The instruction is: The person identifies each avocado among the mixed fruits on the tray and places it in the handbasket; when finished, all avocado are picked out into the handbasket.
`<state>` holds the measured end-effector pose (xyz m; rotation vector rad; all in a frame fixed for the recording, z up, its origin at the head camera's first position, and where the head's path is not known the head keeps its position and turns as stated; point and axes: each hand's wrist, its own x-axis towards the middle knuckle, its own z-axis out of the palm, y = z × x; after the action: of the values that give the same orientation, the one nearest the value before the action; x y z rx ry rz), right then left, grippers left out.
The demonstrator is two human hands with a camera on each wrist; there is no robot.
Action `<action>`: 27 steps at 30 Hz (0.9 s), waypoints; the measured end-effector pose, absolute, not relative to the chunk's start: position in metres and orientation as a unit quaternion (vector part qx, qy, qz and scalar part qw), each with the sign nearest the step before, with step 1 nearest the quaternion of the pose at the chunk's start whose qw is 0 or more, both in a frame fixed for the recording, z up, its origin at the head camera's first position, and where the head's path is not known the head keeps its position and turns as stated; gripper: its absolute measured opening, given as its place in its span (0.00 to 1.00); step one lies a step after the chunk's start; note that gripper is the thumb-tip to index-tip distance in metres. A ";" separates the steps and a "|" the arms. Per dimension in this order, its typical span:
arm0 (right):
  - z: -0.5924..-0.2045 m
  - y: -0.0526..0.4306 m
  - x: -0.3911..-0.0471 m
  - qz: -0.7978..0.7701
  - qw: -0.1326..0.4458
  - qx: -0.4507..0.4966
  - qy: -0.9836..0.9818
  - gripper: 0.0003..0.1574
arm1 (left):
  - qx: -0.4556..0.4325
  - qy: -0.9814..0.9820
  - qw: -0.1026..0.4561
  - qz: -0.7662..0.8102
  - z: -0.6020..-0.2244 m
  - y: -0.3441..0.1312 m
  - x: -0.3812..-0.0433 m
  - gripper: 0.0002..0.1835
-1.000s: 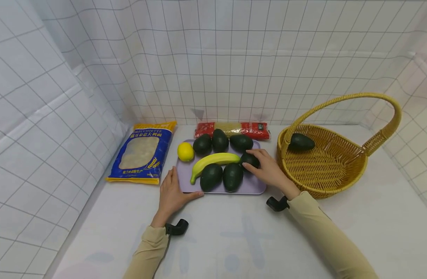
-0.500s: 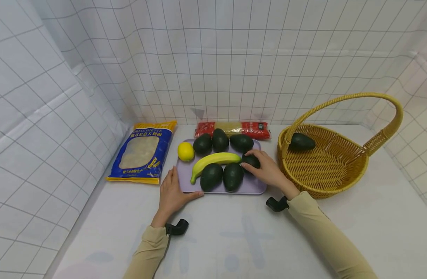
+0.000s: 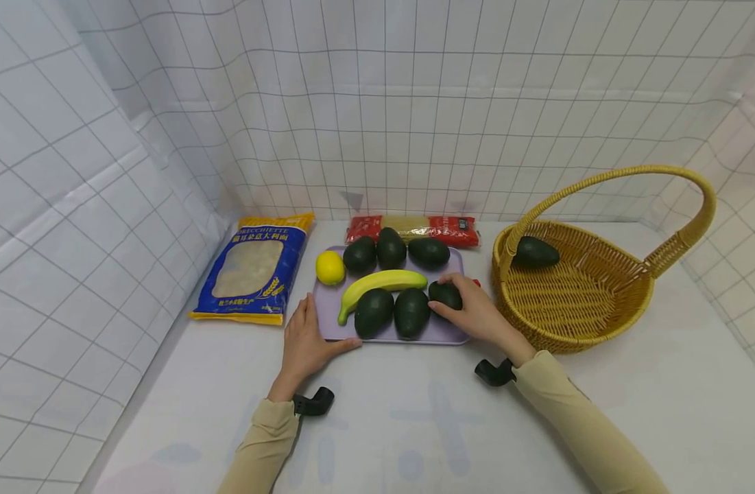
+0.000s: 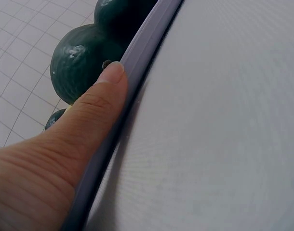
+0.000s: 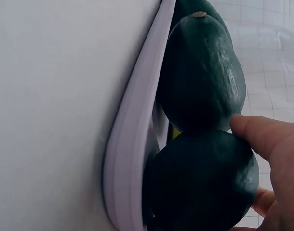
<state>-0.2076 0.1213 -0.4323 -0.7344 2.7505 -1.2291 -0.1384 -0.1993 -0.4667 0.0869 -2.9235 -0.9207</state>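
Head view, clock faces with twelve pointing away from the person. Right hand (image 3: 483, 317) curled round an avocado (image 3: 445, 296) at three o'clock on the lavender tray (image 3: 329, 303); lifted or resting, cannot tell. Left hand (image 3: 303, 350) has fingers straight along the rim at eight o'clock, thumb laid on the near edge.

Risks, my judgement: right wrist view puts the thumb in the seam between the gripped avocado and its neighbour avocado (image 3: 411, 313), apparently touching. A sideways pull could roll that neighbour toward the near rim. Skin looks smooth, so a loose fingertip hold might slip. Should the left hand ease off, a knock on the rim could slide the tray.

Containers. Tray: lemon (image 3: 330, 267) at ten, three avocados (image 3: 391, 249) spanning eleven to one, banana (image 3: 386, 280) across the middle, two avocados at six, counting the neighbour, plus the gripped one. Wicker basket (image 3: 574, 302), at three from the tray: one avocado (image 3: 535, 252) inside, at ten. Orecchiette bag (image 3: 250, 267) at nine from the tray, appears sealed.
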 end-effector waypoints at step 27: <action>-0.437 0.126 -0.188 -0.412 -0.009 -0.226 0.883 0.36 | 0.024 -0.955 0.042 -0.292 -0.468 -0.200 -0.139 0.72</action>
<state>-0.1885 0.1256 -0.4365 -0.7150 2.7892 -1.3017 -0.1392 -0.1997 -0.4676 0.0748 -2.9234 -0.8929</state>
